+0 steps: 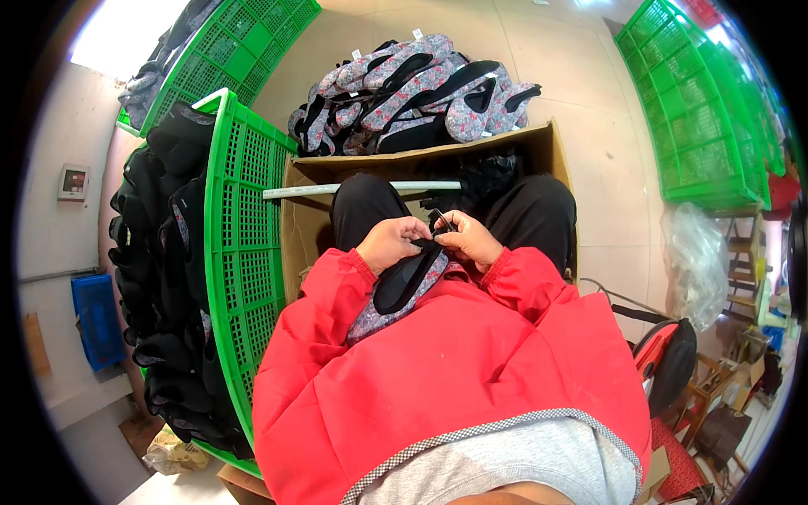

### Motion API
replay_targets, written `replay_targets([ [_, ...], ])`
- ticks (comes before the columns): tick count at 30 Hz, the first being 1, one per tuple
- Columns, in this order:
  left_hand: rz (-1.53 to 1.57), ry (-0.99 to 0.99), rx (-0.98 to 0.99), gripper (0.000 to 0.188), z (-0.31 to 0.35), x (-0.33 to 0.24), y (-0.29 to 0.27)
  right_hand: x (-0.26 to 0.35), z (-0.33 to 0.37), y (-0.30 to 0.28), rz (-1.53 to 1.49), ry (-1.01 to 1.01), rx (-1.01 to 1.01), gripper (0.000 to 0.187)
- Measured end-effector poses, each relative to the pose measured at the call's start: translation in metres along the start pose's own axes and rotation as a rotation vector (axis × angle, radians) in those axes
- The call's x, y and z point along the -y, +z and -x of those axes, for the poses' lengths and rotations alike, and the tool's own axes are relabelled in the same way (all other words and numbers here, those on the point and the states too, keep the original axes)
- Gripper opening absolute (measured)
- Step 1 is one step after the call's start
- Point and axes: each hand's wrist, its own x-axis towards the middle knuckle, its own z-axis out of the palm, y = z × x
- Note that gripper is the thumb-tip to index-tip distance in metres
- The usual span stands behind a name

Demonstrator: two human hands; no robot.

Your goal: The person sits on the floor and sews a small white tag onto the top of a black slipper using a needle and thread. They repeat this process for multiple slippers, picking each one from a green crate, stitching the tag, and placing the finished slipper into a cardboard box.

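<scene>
Pale floor (581, 50) shows beyond the open box (560, 156), with a floral heap (421, 93) just behind it. Remotely, I have left hand (391, 243) and right hand (471, 242) pinched on the black end of a pad (407, 279), tilted against the red smock (471, 362).

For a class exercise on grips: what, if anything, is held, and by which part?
The left hand holds the floral and black padded piece by its far, black end; the right hand is at that end too, its exact grip unclear.
</scene>
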Motion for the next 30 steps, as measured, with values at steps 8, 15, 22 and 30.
replay_targets([
  [8,-0.328,0.132,-0.150,0.023,0.010,-0.011,0.013,-0.002,-0.003,-0.003,-0.045,0.032,0.029,0.024],
  [15,-0.754,0.546,-0.229,0.011,0.006,-0.004,0.011,-0.004,-0.006,-0.003,-0.044,0.025,0.027,0.022],
  [22,-0.646,0.467,-0.409,0.005,0.000,0.004,0.018,-0.007,-0.009,-0.003,-0.037,0.025,0.017,0.022],
  [30,-0.479,0.374,-0.444,0.005,-0.007,0.017,0.020,-0.004,-0.004,0.001,0.023,-0.028,-0.027,0.024],
])
